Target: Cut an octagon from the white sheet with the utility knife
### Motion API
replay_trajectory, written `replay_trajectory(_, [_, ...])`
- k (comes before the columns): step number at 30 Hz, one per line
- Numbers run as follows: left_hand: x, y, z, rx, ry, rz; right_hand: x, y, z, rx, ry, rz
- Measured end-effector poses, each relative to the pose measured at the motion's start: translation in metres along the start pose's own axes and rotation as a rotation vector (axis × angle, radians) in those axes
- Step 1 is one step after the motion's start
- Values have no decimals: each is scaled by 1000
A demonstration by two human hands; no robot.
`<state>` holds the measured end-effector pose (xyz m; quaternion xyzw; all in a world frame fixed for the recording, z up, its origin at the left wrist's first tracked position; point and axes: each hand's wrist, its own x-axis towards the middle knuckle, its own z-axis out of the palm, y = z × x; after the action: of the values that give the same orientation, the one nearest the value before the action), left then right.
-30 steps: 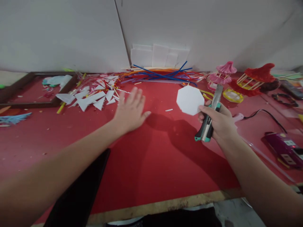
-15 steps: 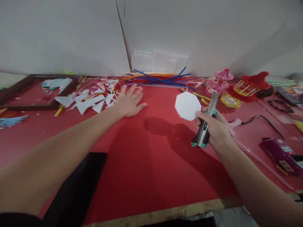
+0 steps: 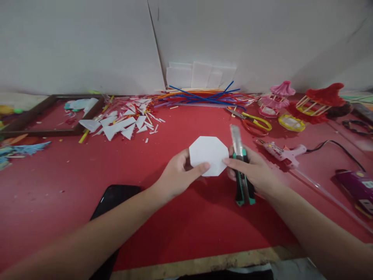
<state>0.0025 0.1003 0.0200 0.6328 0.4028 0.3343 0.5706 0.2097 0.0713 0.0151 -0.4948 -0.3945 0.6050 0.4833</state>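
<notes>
A white octagonal piece of card (image 3: 208,151) is held up above the red tabletop, between my two hands. My left hand (image 3: 182,173) grips its left side, thumb on the front face and fingers behind. At the right edge, the thumb and finger of my right hand (image 3: 250,165) pinch the card. That same hand also holds a black and green utility knife (image 3: 244,182) against its palm, its metal end pointing up and away. Beyond my right hand lie yellow-handled scissors (image 3: 256,121) and a pink glue gun (image 3: 285,153).
White card scraps (image 3: 119,124) lie in a heap at the back left, beside a dark wooden frame (image 3: 52,134). Coloured pipe cleaners (image 3: 204,96) line the wall. Small pink (image 3: 275,99) and red (image 3: 320,103) pavilion models stand back right. A black phone or tablet (image 3: 116,198) lies under my left forearm.
My left hand has come back from beside the scraps and taken hold of the octagon's left side. My right hand has brought card and knife nearer and slightly left.
</notes>
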Motion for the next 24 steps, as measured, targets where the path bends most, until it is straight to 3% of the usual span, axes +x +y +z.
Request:
replay_trajectory(3, [-2,-2,-6,-97,79,-9,4,1,-2,25,-148,98])
replay_trajectory(5, [-1,-2,-10,-134,101,4,8,2,-2,61,-174,98])
replay_trajectory(17, [1,-2,-16,-164,8,10,8,3,1,161,-144,44])
replay_trajectory(24, [2,-8,-18,-255,126,27,3,11,4,145,-123,4])
